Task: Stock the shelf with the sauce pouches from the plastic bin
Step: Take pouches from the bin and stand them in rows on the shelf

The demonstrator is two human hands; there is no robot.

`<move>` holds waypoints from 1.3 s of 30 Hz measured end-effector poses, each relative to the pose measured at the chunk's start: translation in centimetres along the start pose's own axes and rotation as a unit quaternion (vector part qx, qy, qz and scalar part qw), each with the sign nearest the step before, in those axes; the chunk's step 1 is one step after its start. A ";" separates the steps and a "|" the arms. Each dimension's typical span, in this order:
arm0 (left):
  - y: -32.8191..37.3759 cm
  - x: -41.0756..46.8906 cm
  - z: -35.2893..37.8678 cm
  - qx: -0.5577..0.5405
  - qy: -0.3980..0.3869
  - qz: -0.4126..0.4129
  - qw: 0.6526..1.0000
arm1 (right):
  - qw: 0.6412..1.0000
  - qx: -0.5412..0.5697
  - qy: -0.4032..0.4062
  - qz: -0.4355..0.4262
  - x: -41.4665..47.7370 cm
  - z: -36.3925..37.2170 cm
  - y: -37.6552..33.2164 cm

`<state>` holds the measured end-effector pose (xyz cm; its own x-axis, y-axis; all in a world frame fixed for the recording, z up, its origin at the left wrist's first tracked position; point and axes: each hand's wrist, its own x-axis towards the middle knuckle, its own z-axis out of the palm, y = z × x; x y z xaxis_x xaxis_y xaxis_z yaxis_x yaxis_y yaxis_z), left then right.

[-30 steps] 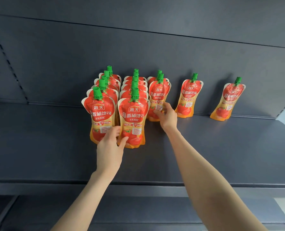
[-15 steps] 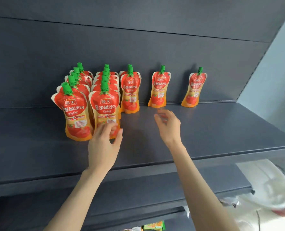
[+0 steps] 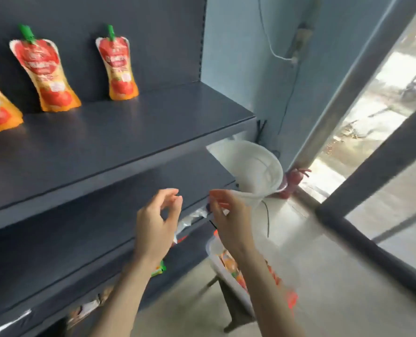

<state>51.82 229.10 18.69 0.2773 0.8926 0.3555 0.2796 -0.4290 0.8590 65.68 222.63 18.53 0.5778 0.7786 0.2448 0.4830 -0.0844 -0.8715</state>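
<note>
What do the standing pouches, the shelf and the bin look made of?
Sauce pouches: flexible printed film, glossy, bulging sides, hard green plastic spouts. Shelf: probably painted metal, matte dark grey, thin flat board. Plastic bin: translucent whitish plastic, orange contents showing through, though blurred.

Looks like a small shop. Dark tiered retail shelving (image 3: 129, 132), identical sauce pouches (image 3: 47, 76) faced upright along the back edge of the top shelf, more packets (image 3: 158, 269) on the lower tiers, a big street-facing window (image 3: 372, 113) at the right.
</note>
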 end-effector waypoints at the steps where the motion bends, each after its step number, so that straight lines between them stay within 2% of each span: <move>1: 0.2 -1.3 2.4 -0.008 -0.024 -0.015 1.000 | 1.000 -0.009 0.008 0.011 -0.9 -1.8 1.7; 6: 1.2 -5.5 11.0 -0.040 -0.133 -0.078 0.987 | 0.993 -0.045 0.019 0.105 -3.9 -8.3 8.7; 10: 0.0 -6.7 16.1 -0.015 -0.203 -0.103 0.974 | 0.983 -0.062 0.048 0.165 -4.4 -10.8 13.7; 12: -1.6 -6.9 19.0 -0.002 -0.231 -0.127 0.965 | 0.977 -0.071 0.058 0.190 -4.0 -11.3 16.9; 22: -13.3 -6.0 33.2 0.070 -0.329 -0.285 0.898 | 0.931 -0.072 0.001 0.359 1.1 -8.7 33.4; 28: -21.4 -7.9 39.9 0.110 -0.352 -0.392 0.843 | 0.894 -0.080 -0.039 0.440 2.1 -6.1 43.4; 34: -27.8 -11.2 45.8 0.136 -0.324 -0.475 0.807 | 0.865 -0.077 -0.084 0.488 1.0 -4.7 52.8; 39: -31.6 -14.3 49.9 0.170 -0.293 -0.517 0.787 | 0.862 -0.127 -0.154 0.465 -1.3 -3.7 59.2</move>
<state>84.93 223.01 -31.96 0.0890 0.6150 -0.7835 0.8352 0.3825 0.3951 95.98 214.32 -31.85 0.6099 0.4250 -0.6689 0.0552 -0.8648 -0.4991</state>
